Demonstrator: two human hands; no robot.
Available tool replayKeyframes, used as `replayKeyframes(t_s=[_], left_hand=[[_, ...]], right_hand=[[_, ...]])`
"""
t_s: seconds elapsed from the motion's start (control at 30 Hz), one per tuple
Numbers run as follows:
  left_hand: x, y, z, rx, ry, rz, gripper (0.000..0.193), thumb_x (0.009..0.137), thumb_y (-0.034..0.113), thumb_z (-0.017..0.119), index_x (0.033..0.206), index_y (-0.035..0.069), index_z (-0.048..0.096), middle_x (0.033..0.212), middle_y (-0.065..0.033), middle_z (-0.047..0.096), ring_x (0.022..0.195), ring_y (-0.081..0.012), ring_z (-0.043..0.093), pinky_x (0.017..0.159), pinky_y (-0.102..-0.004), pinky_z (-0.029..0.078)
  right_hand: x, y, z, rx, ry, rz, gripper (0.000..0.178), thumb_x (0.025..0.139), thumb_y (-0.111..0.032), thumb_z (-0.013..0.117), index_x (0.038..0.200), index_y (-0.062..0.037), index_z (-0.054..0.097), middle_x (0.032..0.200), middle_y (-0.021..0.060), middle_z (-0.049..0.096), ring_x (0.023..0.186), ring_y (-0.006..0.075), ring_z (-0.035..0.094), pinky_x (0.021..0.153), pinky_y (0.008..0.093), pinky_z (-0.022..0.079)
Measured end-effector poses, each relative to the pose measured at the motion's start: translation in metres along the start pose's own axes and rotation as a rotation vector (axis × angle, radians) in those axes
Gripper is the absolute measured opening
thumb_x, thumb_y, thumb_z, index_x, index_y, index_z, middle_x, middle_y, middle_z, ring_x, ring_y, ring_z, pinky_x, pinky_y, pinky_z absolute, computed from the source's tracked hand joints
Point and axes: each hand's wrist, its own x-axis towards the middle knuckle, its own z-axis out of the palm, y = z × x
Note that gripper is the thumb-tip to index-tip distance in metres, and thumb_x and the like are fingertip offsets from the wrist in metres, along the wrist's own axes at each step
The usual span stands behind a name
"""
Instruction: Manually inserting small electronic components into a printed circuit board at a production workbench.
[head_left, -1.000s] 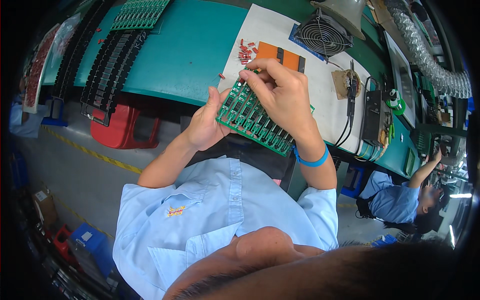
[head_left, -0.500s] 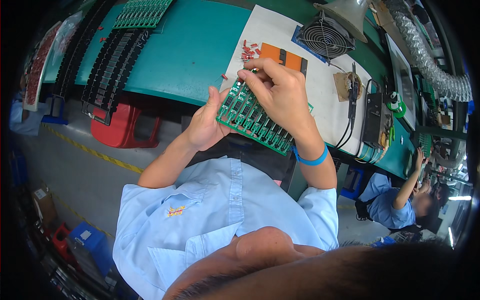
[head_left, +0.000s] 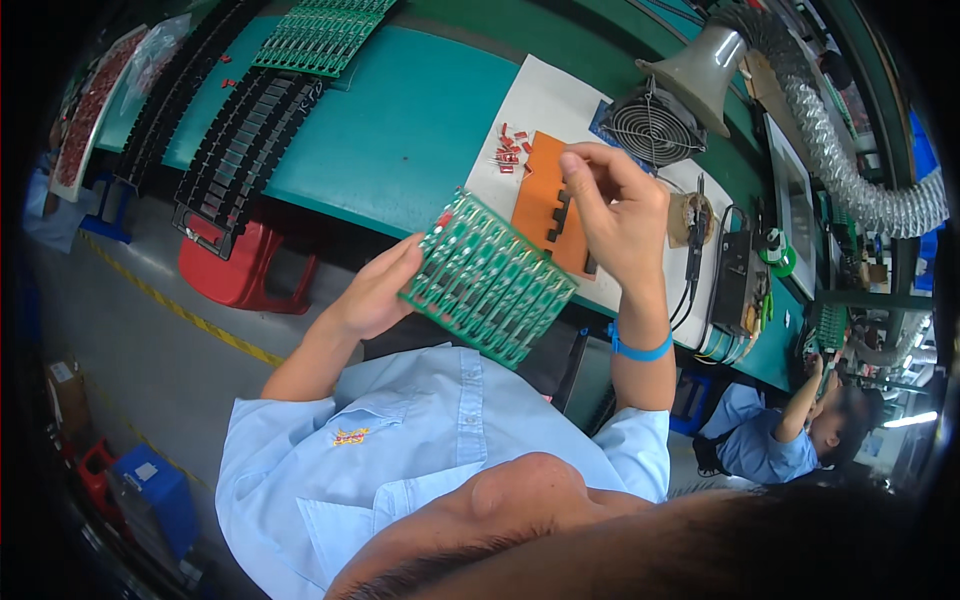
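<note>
A green circuit board panel (head_left: 487,285) with rows of repeated small boards is held tilted above the table's near edge. My left hand (head_left: 378,285) grips it by its left edge, fingers partly hidden at the board. A small red component (head_left: 445,218) shows at the panel's upper left corner. My right hand (head_left: 620,205) is off the panel, raised over an orange block with black notched pieces (head_left: 550,185). Its thumb and index fingertips are pinched together; whether anything tiny sits between them is not visible. Loose red components (head_left: 512,150) with wire leads lie on the white sheet beside the block.
Another green panel (head_left: 325,35) rests on black slotted racks (head_left: 245,135) at the left. A fan (head_left: 652,125), a funnel-shaped hood (head_left: 695,75), a soldering iron (head_left: 696,230) and a black box (head_left: 735,280) stand right. A red stool (head_left: 240,265) is below; a co-worker (head_left: 775,430) sits right.
My right hand has left the panel's upper edge and moved right, over the orange block. The panel has been turned in my left hand and lowered, uncovering more of the block.
</note>
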Motion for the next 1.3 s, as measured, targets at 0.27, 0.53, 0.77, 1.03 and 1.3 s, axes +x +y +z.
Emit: replayKeyframes(t_s=[0.27, 0.53, 0.77, 1.03, 1.3], left_hand=[[-0.036, 0.008, -0.026, -0.053, -0.097, 0.143, 0.045, 0.107, 0.025, 0.043, 0.144, -0.001, 0.039, 0.129, -0.0145, 0.06, 0.107, -0.0183, 0.064, 0.087, -0.03, 0.054], [-0.046, 0.006, -0.044, -0.017, -0.028, 0.151, 0.046, 0.107, 0.026, 0.043, 0.144, 0.0, 0.039, 0.126, -0.0129, 0.061, 0.103, -0.0153, 0.064, 0.086, -0.028, 0.052], [-0.031, 0.01, -0.034, -0.046, -0.067, 0.169, 0.044, 0.107, 0.026, 0.044, 0.142, 0.0, 0.04, 0.122, -0.0108, 0.061, 0.1, -0.0129, 0.062, 0.084, -0.0268, 0.051], [-0.008, 0.011, 0.007, 0.186, -0.04, 0.198, 0.037, 0.106, 0.019, 0.045, 0.138, 0.001, 0.041, 0.117, -0.0088, 0.06, 0.098, -0.0106, 0.059, 0.084, -0.0263, 0.05], [0.0, 0.006, 0.024, 0.354, -0.063, 0.197, 0.032, 0.105, 0.016, 0.045, 0.133, 0.0, 0.042, 0.112, -0.0088, 0.059, 0.095, -0.0097, 0.058, 0.084, -0.026, 0.049]], right_hand=[[0.03, 0.035, 0.018, -0.309, -0.338, -0.017, 0.014, 0.085, -0.006, 0.067, 0.095, 0.0012, 0.072, 0.075, 0.0077, 0.067, 0.061, 0.0196, 0.058, 0.058, 0.0282, 0.046], [0.016, 0.035, 0.057, -0.255, -0.618, -0.203, 0.019, 0.083, -0.007, 0.07, 0.101, 0.0006, 0.072, 0.09, 0.0109, 0.069, 0.071, 0.021, 0.06, 0.063, 0.0297, 0.048], [0.015, 0.032, 0.054, -0.242, -0.582, -0.147, 0.014, 0.084, -0.006, 0.071, 0.096, 0.0001, 0.072, 0.09, 0.0088, 0.07, 0.073, 0.018, 0.063, 0.064, 0.0288, 0.05], [-0.012, -0.007, 0.018, 0.461, -0.453, 0.396, 0.01, 0.085, 0.0, 0.073, 0.094, 0.0024, 0.071, 0.089, 0.009, 0.072, 0.07, 0.0108, 0.063, 0.061, 0.0204, 0.05], [-0.037, -0.011, 0.023, 0.371, -0.43, 0.337, 0.012, 0.084, 0.004, 0.073, 0.095, 0.0033, 0.072, 0.087, 0.0107, 0.074, 0.07, 0.0094, 0.063, 0.063, 0.0168, 0.052]])
